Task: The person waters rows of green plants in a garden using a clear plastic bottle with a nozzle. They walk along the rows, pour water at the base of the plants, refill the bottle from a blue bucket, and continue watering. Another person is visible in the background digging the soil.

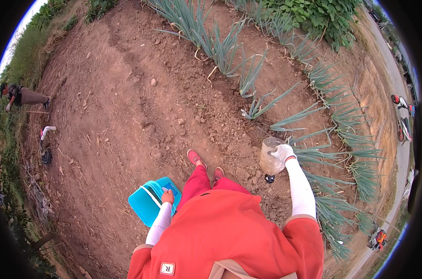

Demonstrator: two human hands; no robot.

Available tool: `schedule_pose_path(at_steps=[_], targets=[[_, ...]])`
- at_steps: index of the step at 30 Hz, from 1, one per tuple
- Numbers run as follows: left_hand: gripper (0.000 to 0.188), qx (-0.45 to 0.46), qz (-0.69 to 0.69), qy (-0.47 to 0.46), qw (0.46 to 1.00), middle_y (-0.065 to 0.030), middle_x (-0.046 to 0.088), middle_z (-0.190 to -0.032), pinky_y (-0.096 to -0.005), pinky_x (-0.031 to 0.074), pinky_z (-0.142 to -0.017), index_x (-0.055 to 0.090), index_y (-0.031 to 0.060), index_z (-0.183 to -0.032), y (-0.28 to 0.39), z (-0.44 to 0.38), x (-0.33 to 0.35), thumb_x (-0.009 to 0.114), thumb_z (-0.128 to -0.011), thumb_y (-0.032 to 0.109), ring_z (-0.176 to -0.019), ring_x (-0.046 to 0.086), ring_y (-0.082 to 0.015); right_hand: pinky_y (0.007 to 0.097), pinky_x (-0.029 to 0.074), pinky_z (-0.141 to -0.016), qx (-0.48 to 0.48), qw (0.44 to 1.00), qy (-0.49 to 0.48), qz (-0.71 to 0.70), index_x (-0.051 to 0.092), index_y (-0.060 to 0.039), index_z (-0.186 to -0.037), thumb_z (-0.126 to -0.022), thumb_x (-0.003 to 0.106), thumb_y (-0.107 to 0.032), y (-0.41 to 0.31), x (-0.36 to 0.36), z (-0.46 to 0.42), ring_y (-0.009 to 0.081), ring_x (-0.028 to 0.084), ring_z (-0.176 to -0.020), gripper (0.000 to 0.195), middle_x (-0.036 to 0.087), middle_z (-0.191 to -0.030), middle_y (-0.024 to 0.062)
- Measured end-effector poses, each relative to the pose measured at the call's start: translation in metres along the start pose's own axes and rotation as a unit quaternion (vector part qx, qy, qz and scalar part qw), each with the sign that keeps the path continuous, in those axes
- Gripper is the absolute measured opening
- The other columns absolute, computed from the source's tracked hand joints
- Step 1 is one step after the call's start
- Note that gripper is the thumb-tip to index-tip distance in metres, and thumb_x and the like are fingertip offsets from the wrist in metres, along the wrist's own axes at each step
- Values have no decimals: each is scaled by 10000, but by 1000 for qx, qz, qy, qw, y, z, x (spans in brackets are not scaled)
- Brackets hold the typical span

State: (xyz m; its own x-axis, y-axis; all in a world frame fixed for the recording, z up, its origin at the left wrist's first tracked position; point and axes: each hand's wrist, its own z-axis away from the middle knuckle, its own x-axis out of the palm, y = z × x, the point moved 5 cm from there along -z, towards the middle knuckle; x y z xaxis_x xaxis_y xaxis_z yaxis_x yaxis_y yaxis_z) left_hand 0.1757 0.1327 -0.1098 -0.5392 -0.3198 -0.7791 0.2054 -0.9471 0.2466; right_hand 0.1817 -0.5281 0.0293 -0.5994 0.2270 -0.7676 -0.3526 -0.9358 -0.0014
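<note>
My right hand (pixel 283 153), in a white glove, grips a clear, cloudy plastic container (pixel 271 162) that looks like a cut-off jug. A small black piece (pixel 269 179) shows at its near end; whether it is attached I cannot tell. The container is beside a row of green onion plants (pixel 319 153). At my left side, my bare left hand (pixel 167 197) is closed at the edge of a turquoise plastic bucket (pixel 144 205) with a white handle (pixel 150 196). Whether the fingers hold its rim or something clear and thin is unclear.
Brown soil (pixel 103 115) lies around my red shoes (pixel 196 157). More onion plants (pixel 225 52) run ahead. Far left, another person (pixel 24 96) stands with a long-handled tool (pixel 31 112). A motorcycle (pixel 402 118) is by the road (pixel 402 150) at right.
</note>
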Motion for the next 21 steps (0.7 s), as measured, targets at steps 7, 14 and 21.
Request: schedule_pose_path(at_steps=[7, 14, 21], targets=[[120, 61, -72, 15, 995, -179, 607, -906, -440, 486, -673, 545, 71, -889, -8, -13, 19, 482, -826, 150, -802, 593, -360, 397, 477, -772, 15, 1000, -22, -9, 702, -90, -827, -718, 548, -617, 19, 35, 14, 323, 627, -827, 560, 661, -829, 154], [339, 46, -16, 22, 999, -243, 590, -943, -467, 438, -780, 586, -5, -880, 9, -12, 11, 416, -845, 287, -889, 563, -406, 400, 471, -793, 41, 998, -30, -24, 693, -66, -846, -727, 539, -630, 17, 25, 35, 316, 626, -855, 597, 665, -872, 145], [137, 120, -93, 37, 988, -196, 597, -863, -450, 472, -680, 533, 36, -839, 0, -30, 10, 566, -757, 141, -791, 590, -372, 398, 471, -783, 97, 990, 58, -79, 675, -81, -849, -739, 504, -650, 32, 54, 61, 309, 626, -846, 605, 664, -856, 137]])
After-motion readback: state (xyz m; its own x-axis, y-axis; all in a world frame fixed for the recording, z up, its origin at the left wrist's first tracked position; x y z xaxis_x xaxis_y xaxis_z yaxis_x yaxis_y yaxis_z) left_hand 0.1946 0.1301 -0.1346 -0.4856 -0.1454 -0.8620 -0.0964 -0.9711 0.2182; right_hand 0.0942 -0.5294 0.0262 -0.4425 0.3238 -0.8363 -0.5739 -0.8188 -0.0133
